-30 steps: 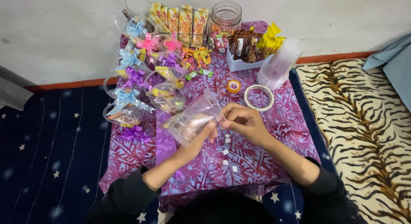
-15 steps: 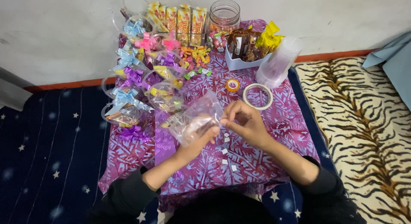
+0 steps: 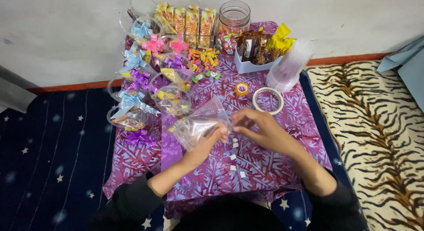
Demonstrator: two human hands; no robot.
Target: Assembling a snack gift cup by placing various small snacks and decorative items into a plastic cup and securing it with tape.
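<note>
A clear plastic bag (image 3: 198, 125) with something small and dark inside lies tilted over a purple patterned cloth (image 3: 282, 138). My left hand (image 3: 211, 142) grips its lower right edge from below. My right hand (image 3: 257, 128) pinches the bag's opening at the right, fingers closed on it. Several small white squares (image 3: 234, 157) lie on the cloth just under both hands.
Clear cups topped with ribbon bows (image 3: 132, 103) crowd the cloth's left. At the back stand snack packets (image 3: 190, 21), a glass jar (image 3: 234, 14), a white box of wrapped sweets (image 3: 254, 47) and stacked plastic cups (image 3: 289, 65). Two tape rolls (image 3: 267, 100) lie nearby.
Both hands stay on the bag. The bag has shifted slightly in my grip; my right fingers have worked along its opening.
</note>
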